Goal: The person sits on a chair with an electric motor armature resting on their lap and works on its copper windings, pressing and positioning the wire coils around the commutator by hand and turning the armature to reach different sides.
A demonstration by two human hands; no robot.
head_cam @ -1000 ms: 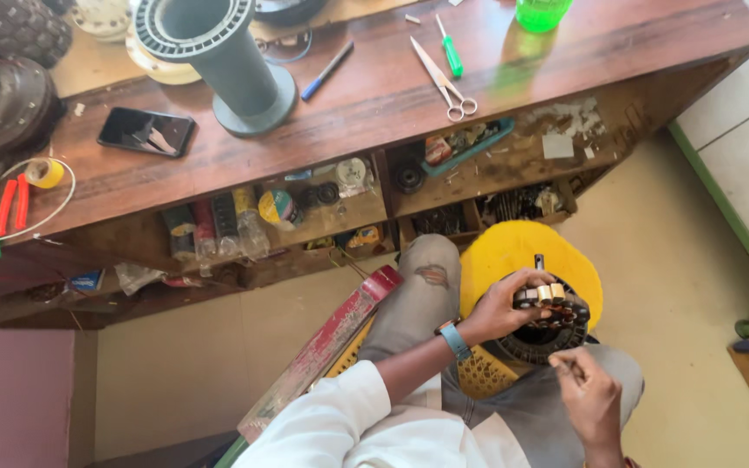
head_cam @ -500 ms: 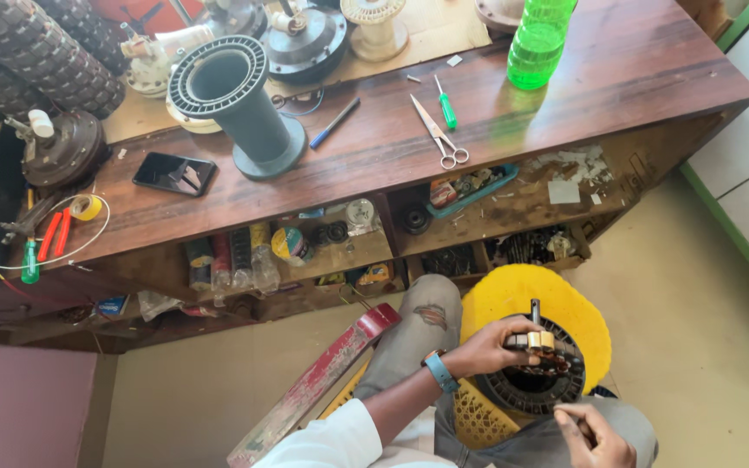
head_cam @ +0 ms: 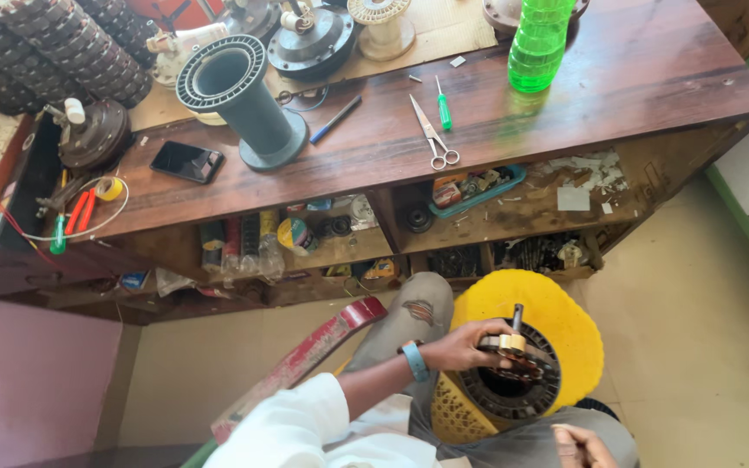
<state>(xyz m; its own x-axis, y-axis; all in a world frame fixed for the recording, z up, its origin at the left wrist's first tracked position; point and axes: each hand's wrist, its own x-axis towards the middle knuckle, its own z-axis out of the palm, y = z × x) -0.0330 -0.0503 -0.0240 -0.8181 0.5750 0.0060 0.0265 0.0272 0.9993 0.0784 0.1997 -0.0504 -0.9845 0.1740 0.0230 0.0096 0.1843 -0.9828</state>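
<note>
Fingers (head_cam: 489,334) curled around motor stator (head_cam: 513,381).

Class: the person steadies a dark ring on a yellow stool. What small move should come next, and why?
Probably bring the right hand up to the ring. The left hand already grips the ring's top edge on the yellow stool, while the right hand sits low at the frame's bottom edge, apart from the ring.
</note>
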